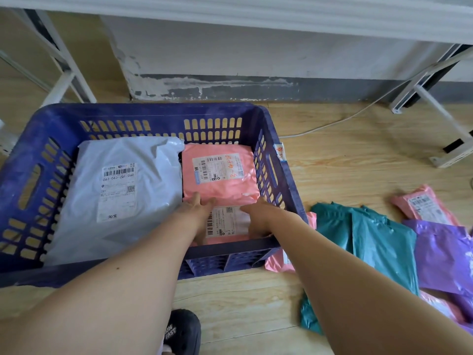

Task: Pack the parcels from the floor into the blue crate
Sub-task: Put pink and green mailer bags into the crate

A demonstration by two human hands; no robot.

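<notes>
Reaching into the blue crate (153,110) with both arms, you have your hands on the near pink parcel (226,224), which lies label-up in the crate's near right corner. Your left grip (198,207) is flat and relaxed, its fingers straight, resting across the parcel's left far edge and touching the far pink parcel (220,189) behind it. Your right grip (257,217) sits at the parcel's right edge with the thumb on the label; its fingers are hidden, so I cannot tell whether it clasps the parcel or only rests there.

A large white parcel (153,172) fills the crate's left side, touching the far pink one.

On the wooden floor (332,170) to the right of the crate, more parcels wait: a teal parcel (371,239) nearest the crate, a purple parcel (440,254) overlapping its right side, a pink parcel (422,204) farther off, and a pink corner (276,266) showing beside the crate's near right corner. A white cable (332,122) runs along the floor by the wall. Your dark shoe (184,331) shows at the near edge.
</notes>
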